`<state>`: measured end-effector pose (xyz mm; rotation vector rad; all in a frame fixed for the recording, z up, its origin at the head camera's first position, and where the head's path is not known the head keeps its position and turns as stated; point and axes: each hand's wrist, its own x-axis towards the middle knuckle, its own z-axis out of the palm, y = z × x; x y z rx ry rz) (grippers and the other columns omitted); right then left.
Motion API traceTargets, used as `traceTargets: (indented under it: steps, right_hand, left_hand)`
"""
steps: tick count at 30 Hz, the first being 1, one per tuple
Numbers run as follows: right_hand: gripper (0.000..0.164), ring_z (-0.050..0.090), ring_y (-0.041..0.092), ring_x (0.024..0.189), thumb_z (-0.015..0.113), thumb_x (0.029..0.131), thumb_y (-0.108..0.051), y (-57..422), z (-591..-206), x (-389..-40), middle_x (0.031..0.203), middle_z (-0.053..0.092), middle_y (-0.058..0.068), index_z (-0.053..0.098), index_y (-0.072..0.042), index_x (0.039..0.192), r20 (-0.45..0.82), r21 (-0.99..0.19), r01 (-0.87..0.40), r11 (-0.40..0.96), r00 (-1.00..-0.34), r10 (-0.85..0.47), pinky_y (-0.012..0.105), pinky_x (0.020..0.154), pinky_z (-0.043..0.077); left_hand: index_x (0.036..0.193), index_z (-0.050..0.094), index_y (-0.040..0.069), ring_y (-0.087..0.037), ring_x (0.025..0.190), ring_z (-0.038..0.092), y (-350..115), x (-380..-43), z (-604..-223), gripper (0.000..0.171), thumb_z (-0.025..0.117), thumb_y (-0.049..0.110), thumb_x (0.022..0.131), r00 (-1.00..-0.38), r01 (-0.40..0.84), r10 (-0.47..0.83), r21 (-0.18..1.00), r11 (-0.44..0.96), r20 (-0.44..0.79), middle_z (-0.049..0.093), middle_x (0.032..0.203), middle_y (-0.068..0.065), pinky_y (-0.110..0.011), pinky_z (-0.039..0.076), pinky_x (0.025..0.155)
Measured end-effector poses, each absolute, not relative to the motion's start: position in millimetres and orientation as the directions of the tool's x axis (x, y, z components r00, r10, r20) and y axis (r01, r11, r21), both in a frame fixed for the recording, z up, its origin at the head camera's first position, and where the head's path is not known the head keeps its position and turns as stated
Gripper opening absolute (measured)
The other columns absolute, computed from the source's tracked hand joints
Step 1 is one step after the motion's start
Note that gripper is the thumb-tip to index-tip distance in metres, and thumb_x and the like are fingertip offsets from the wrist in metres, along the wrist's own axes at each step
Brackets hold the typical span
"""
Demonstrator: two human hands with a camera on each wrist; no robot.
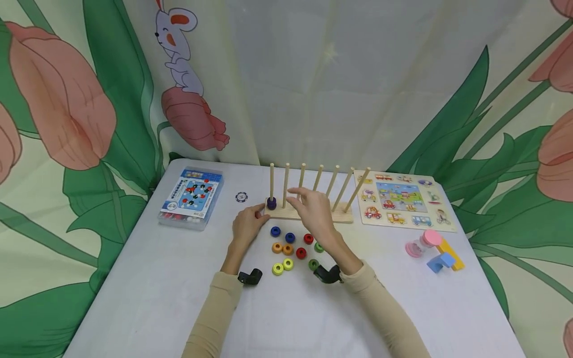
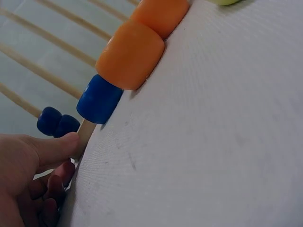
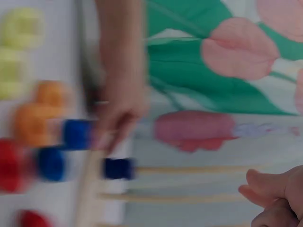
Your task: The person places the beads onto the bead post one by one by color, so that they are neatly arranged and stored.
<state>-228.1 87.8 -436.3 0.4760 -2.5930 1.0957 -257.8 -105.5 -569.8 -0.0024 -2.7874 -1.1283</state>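
Observation:
A wooden peg stand (image 1: 293,214) with a row of upright dowels lies across the table. Two dark blue beads (image 1: 271,203) are stacked at the bottom of its leftmost dowel. My left hand (image 1: 247,225) grips the left end of the base; in the left wrist view, the thumb (image 2: 57,149) presses on it and the other fingers curl below. My right hand (image 1: 315,211) hovers over the stand near the second dowel, thumb and forefinger apart, with no bead visible between them. In front lie loose blue beads (image 1: 290,237), orange beads (image 1: 277,247), yellow beads (image 1: 278,269), red beads (image 1: 308,238) and green beads (image 1: 314,264).
A boxed set (image 1: 192,199) lies at the left, with a round token (image 1: 241,197) beside it. At the right are a picture puzzle board (image 1: 405,201), a pink-ended sand timer (image 1: 422,243), a blue block (image 1: 440,262) and a yellow block (image 1: 451,254). A printed curtain (image 1: 335,99) hangs behind.

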Motion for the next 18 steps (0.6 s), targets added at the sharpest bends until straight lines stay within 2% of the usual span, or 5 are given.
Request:
traceTargets:
  steps: [9,18]
  right_hand:
    - [0.021,0.023,0.007,0.041,0.075,0.083,-0.019,149,-509,-194,0.046,0.030,-0.006,0.074,-0.006,0.100,0.186,-0.603,-0.213,0.769,-0.975,-0.124,0.024,0.039,0.022]
    - [0.028,0.023,0.007,0.044,0.078,0.079,-0.020,173,-535,-173,0.048,0.026,-0.007,0.073,-0.003,0.100,0.069,-0.565,-0.133,0.815,-0.991,-0.114,0.024,0.041,0.024]
  left_hand:
    - [0.124,0.065,0.013,-0.013,0.052,0.047,-104,-258,-570,0.047,0.073,0.036,0.084,-0.992,0.040,-0.054,0.700,0.713,0.112,0.055,0.064,0.005,-0.029,0.034,0.047]
    - [0.124,0.065,0.014,-0.013,0.052,0.045,-102,-258,-570,0.046,0.074,0.034,0.083,-0.990,0.047,-0.061,0.698,0.715,0.128,0.054,0.064,0.004,-0.029,0.033,0.047]
